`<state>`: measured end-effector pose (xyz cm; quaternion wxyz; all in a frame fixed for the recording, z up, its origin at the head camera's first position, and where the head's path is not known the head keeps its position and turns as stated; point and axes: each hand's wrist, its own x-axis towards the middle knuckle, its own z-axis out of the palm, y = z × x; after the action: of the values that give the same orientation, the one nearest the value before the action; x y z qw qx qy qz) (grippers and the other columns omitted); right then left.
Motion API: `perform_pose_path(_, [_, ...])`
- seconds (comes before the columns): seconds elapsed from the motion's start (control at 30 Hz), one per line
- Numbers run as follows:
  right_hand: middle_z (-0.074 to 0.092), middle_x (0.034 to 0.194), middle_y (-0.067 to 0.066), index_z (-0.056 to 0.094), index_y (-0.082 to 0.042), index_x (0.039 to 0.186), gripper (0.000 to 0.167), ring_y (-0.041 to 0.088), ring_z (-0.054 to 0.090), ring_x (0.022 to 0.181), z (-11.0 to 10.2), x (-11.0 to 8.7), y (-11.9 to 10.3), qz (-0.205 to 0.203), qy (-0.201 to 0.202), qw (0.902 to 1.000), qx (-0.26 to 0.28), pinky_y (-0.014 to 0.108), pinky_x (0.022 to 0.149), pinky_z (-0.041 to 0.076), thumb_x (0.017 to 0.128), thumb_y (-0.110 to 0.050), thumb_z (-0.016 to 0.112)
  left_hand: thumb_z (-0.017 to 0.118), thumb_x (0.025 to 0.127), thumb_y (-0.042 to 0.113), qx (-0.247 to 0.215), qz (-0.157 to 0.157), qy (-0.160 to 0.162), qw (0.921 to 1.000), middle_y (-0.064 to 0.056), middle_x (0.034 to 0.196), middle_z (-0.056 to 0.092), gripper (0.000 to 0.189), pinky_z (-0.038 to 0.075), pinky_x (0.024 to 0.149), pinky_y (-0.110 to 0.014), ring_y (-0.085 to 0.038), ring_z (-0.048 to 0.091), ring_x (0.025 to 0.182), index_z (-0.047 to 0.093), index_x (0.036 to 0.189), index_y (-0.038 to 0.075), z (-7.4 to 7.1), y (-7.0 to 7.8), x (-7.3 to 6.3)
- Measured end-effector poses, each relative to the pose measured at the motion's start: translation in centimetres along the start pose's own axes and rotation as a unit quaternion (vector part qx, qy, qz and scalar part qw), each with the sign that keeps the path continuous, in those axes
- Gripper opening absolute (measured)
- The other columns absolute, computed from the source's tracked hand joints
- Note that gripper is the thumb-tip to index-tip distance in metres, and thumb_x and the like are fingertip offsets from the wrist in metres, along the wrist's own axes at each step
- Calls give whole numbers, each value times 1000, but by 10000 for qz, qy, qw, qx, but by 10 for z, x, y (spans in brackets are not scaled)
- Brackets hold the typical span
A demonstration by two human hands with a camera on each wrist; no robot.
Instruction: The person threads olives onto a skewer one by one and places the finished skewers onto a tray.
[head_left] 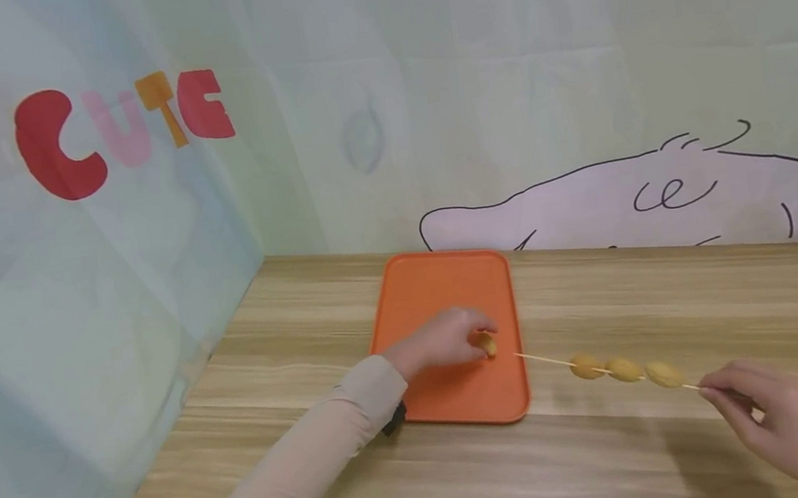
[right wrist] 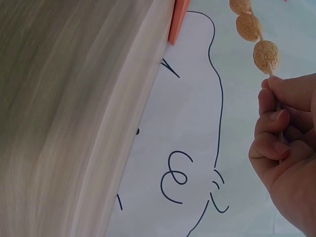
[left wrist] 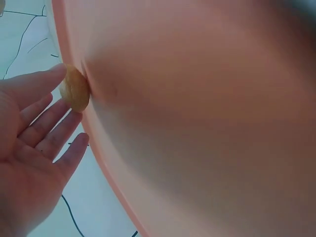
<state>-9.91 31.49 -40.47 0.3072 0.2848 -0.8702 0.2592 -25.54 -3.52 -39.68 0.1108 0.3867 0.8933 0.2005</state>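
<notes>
My left hand (head_left: 448, 337) reaches over the orange tray (head_left: 441, 281) and pinches a golden-brown oval food piece (left wrist: 75, 89) between thumb and fingertips. That piece touches the tray's surface, and the other fingers spread beside it. Between thumb and curled fingers, my right hand (head_left: 779, 405) grips the lower end of a thin wooden skewer (head_left: 546, 360). Three similar brown pieces are threaded along it, the middle one (head_left: 623, 370) a little apart from its neighbours. The skewer's bare tip points left, toward the tray's right edge.
A wood-grain table (head_left: 647, 292) lies under the tray. Behind it hangs a pale cloth backdrop (head_left: 463, 106) with a drawn pink figure (head_left: 590, 207), and coloured letters (head_left: 63, 146) mark the left side. A black strap piece (head_left: 394, 419) shows under the left sleeve.
</notes>
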Motion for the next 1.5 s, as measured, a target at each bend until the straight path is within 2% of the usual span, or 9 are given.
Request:
perform_pose_path(0.27, [53, 75, -16, 68, -11, 80, 26, -10, 41, 65, 4, 4, 1, -142, 53, 9998, 107, 10, 51, 33, 97, -27, 57, 72, 84, 7, 117, 180, 44, 9998, -6, 111, 66, 32, 46, 95, -26, -18, 59, 105, 67, 115, 2, 9, -8, -3])
perform_pose_path(0.5, [53, 75, -17, 68, -11, 80, 17, -8, 41, 63, 6, 5, -1, -85, -10, 9998, 182, 8, 51, 33, 94, -18, 63, 72, 84, 6, 189, 170, 30, 9997, -4, 105, 65, 23, 47, 90, -26, -16, 57, 98, 69, 107, 5, 12, -7, -7])
perform_pose_path(0.97, [53, 73, -15, 68, -11, 79, 30, -10, 40, 64, 10, 7, 0, -216, 37, 9996, 182, 8, 50, 32, 98, -31, 55, 72, 87, 14, 203, 42, 0, 9998, 0, 101, 65, 19, 47, 81, -20, -9, 55, 89, 71, 105, 8, 15, -7, -9])
perform_pose_path(1.27, [52, 75, -19, 68, -14, 81, 41, -11, 40, 64, 10, 11, -1, -342, 11, 9993, 114, 6, 52, 33, 99, -44, 45, 69, 86, 10, -73, 599, 219, 9979, -1, 90, 62, 13, 44, 72, -19, -10, 52, 79, 71, 98, 5, 5, -2, -22])
perform_pose_path(1.37, [52, 76, -19, 68, -16, 81, 44, -11, 40, 64, 10, 13, -2, -365, -31, 9993, 96, 7, 52, 34, 99, -47, 43, 69, 87, 10, -134, 628, 228, 9977, 1, 90, 61, 14, 44, 72, -18, -9, 52, 80, 70, 99, 5, 1, 1, -29])
perform_pose_path(1.5, [53, 77, -19, 68, -16, 82, 40, -11, 41, 65, 10, 14, -3, -351, -68, 9993, 133, 8, 52, 35, 99, -44, 45, 67, 88, 10, -311, 626, 254, 9972, 2, 91, 60, 14, 46, 75, -17, -8, 54, 82, 70, 101, 6, -3, 7, -38])
